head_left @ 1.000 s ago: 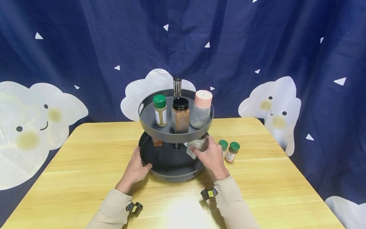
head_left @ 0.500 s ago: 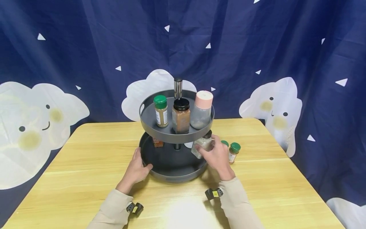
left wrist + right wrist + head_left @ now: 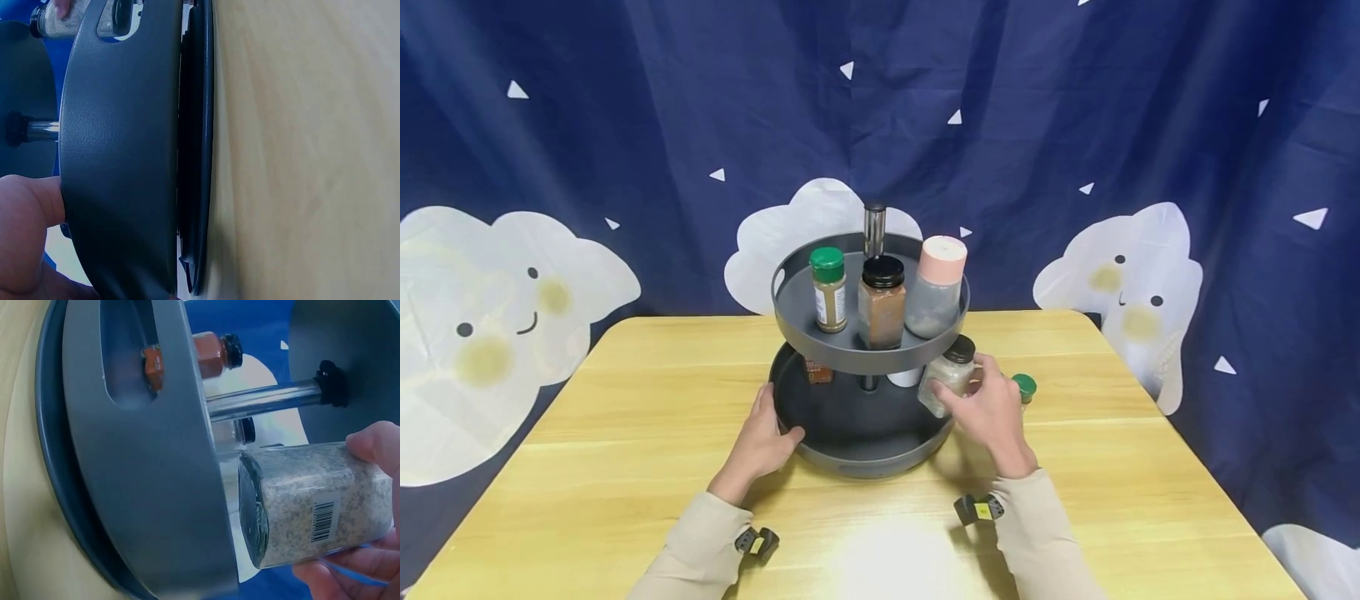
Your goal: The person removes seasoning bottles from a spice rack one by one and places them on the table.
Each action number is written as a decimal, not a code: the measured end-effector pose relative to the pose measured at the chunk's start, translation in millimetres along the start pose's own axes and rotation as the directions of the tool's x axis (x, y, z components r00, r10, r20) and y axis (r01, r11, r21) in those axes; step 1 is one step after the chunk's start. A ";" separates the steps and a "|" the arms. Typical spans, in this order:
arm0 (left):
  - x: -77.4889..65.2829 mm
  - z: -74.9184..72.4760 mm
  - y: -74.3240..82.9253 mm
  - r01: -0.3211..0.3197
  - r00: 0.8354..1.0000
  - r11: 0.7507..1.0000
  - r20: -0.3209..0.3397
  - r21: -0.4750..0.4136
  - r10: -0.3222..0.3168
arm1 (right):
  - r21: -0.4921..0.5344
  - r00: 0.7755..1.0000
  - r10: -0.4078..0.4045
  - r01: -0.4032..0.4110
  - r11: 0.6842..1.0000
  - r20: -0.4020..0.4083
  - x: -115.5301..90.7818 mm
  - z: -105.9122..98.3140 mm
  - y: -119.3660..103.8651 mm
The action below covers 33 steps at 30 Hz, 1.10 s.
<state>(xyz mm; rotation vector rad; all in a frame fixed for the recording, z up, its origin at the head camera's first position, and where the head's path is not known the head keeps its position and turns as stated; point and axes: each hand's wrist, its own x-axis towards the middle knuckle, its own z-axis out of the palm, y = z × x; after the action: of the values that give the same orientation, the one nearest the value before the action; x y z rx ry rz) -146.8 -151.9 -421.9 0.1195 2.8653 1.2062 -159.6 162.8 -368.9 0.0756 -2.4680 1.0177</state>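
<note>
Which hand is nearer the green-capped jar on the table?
Right. The right hand, holding a pale-filled jar, partly hides that green-capped jar in the head view; the left hand is farther off, gripping the lower tray's left rim.

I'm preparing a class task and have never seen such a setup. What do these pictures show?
No machine: the left grip and right grip are a person's bare hands. The wide picture comes from a head camera; the others, from the wrist cameras. A tiered tray is on the table. The left grip holds its lower rim; the right grip holds a tilted glass jar. Its upper level holds a green-capped bottle, a black-lidded jar and a pink-capped bottle. Another green-capped bottle shows at right.
</note>
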 end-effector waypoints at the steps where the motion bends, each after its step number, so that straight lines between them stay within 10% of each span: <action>1: 0.2 0.2 0.1 0.000 1.000 1.000 -0.001 0.001 0.000 | 0.004 1.000 -0.013 0.013 1.000 -0.008 -0.1 -1.0 0.8; 33: 2.8 3.0 -4.0 -0.011 1.000 1.000 -0.012 -0.003 0.011 | 0.040 0.995 -0.077 0.080 0.996 -0.069 -2.4 -28.7 43.4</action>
<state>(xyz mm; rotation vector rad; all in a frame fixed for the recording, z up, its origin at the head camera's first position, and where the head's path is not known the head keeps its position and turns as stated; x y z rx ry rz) -149.7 -152.3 -426.9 0.1289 2.8764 1.2176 -155.6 213.5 -380.6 0.1488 -2.3641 1.0231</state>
